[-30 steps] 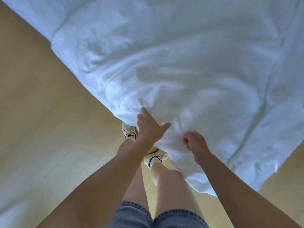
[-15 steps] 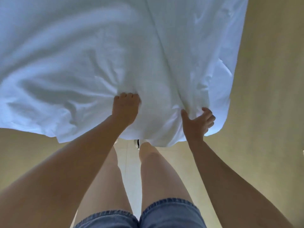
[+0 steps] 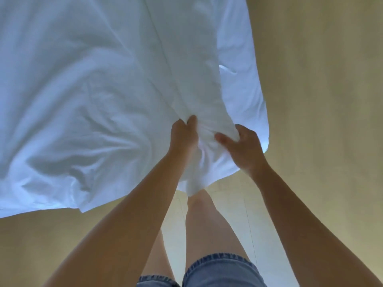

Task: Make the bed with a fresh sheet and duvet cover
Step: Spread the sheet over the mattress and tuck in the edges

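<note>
A large white sheet (image 3: 99,96) fills the upper left of the head view and hangs over the floor, its corner bunched in front of me. My left hand (image 3: 183,135) grips a gathered fold of the sheet from the left. My right hand (image 3: 242,146) grips the same bunch from the right, thumb lying across the cloth. A loose tail of the sheet hangs down between my forearms above my knees. The bed itself is hidden under the sheet.
Beige floor (image 3: 321,100) runs along the right side and below the sheet's lower edge. My bare legs and denim shorts (image 3: 217,270) are at the bottom centre, over paler floor tiles (image 3: 228,204).
My hands have come closer together and both now clutch the bunched corner; half a second ago the right hand was open at the sheet's edge. The view has swung since one second ago.
</note>
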Demonstrator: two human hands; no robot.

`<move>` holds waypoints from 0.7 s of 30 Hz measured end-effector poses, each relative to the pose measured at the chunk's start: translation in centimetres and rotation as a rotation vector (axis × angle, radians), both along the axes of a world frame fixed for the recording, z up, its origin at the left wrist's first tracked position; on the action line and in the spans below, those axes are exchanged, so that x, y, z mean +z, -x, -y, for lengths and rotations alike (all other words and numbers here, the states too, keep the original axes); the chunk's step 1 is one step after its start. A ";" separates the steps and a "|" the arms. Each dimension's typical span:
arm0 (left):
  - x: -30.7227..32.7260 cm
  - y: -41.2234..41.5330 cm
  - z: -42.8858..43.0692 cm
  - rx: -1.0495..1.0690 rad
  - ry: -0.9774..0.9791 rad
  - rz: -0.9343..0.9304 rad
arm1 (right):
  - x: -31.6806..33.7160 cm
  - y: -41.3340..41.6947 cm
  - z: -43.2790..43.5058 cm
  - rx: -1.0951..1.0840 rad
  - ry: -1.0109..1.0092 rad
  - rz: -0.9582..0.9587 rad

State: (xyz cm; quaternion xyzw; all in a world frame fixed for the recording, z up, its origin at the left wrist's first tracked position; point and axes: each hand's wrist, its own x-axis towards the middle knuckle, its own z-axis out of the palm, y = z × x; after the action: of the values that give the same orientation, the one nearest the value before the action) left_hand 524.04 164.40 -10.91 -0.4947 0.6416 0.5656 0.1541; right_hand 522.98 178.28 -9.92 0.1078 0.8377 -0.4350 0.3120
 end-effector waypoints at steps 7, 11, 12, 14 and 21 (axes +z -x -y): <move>2.8 -0.2 -2.9 -0.252 0.033 0.055 | 0.5 -1.8 0.7 0.083 -0.172 -0.207; 4.1 1.5 -1.6 -0.317 0.068 0.017 | 1.8 -5.5 4.1 0.256 -0.055 -0.342; 4.2 1.8 -0.8 -0.305 0.081 0.032 | 2.1 -6.0 4.6 0.256 0.000 -0.311; 4.6 1.9 0.7 -0.249 0.072 0.053 | 2.2 -6.6 4.9 0.203 0.120 -0.221; 4.2 0.0 2.8 -0.021 -0.357 -0.022 | 0.7 -4.1 4.2 -0.305 0.238 0.059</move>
State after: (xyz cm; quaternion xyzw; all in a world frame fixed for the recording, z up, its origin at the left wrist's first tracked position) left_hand 524.01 161.55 -6.67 -0.4463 0.5380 0.6742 0.2382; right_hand 527.12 174.07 -9.26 0.2086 0.7447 -0.5701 0.2774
